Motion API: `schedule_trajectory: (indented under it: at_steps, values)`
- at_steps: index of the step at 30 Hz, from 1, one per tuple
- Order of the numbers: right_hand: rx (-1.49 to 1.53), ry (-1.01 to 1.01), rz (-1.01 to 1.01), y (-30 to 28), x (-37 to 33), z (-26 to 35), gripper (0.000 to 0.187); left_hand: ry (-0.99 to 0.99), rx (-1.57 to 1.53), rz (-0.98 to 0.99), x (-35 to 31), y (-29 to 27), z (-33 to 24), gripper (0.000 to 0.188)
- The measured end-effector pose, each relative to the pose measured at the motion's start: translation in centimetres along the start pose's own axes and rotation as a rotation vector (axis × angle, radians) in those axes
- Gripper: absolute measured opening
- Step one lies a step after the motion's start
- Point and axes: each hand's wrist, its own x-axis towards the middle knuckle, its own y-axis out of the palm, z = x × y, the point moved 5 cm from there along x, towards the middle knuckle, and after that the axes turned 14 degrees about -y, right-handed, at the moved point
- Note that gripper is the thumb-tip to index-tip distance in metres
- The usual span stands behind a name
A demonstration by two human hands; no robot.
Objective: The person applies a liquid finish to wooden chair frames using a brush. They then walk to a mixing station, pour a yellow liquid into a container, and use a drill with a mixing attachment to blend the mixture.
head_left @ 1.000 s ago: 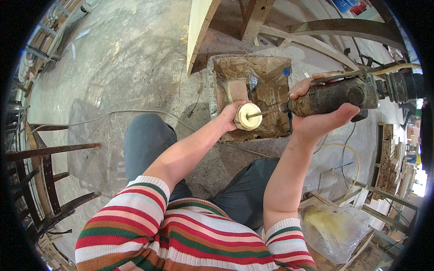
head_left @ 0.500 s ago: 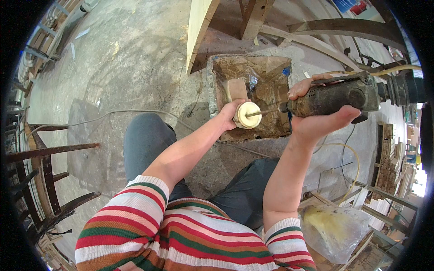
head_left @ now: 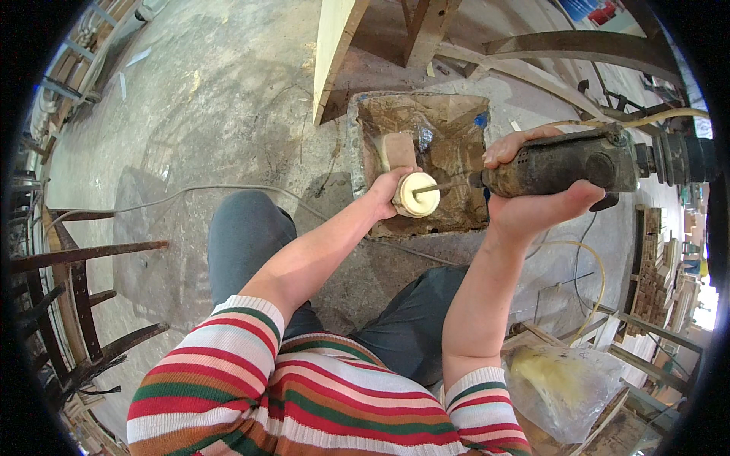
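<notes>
My left hand [head_left: 386,194] is closed around a small round cup [head_left: 427,201] filled with a creamy pale-yellow mixture. A thin metal rod [head_left: 450,185] reaches into the mixture from the front of a dark, dusty power drill [head_left: 559,166]. My right hand [head_left: 525,207] grips the drill's body from below, with fingers wrapped up its far side and the thumb along the near side. The cup is over an open box [head_left: 464,106] lined with brown, stained sheeting. Beside my left hand, a flat pinkish-tan piece [head_left: 398,150] shows within the box.
A pale wooden board [head_left: 334,57] and dark timber framing [head_left: 563,52] stand beyond the box. A grey cable [head_left: 251,187] crosses the concrete floor. Metal legs [head_left: 91,254] are at left. A clear bag with yellowish contents [head_left: 563,387] lies at lower right, near stacked wood [head_left: 655,266].
The drill body has shifted very slightly in my right hand's grip. The cup, the rod in it and my left hand stay in nearly the same place.
</notes>
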Motion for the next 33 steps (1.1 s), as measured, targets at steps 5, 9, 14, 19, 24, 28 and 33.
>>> schedule_trajectory:
  at_steps: [5, 9, 14, 19, 24, 28, 33]
  values:
    - [-0.015, 0.003, 0.002, 0.0, -0.1, 0.1, 0.070, 0.008, -0.007, 0.002, 0.0, -0.1, 0.0, 0.026]
    - [-0.008, 0.007, 0.031, 0.0, -0.1, 0.2, 0.071, 0.013, 0.015, -0.015, 0.0, -0.2, 0.0, 0.026]
    - [0.014, -0.010, 0.005, -0.1, -0.2, 0.1, 0.071, -0.007, 0.048, -0.015, -0.1, -0.1, 0.1, 0.026]
    - [0.013, -0.011, 0.020, 0.0, -0.1, 0.2, 0.071, -0.005, 0.033, -0.024, -0.2, -0.1, 0.0, 0.026]
    - [-0.001, -0.009, 0.019, 0.1, -0.1, 0.2, 0.070, 0.002, 0.048, -0.016, -0.1, -0.3, -0.1, 0.025]
    - [0.032, -0.014, 0.003, -0.1, 0.0, -0.1, 0.069, 0.015, 0.083, 0.002, -0.1, -0.1, -0.2, 0.026]
    - [0.001, 0.033, -0.001, -0.2, -0.1, -0.3, 0.069, 0.001, 0.031, -0.056, 0.1, -0.4, -0.3, 0.026]
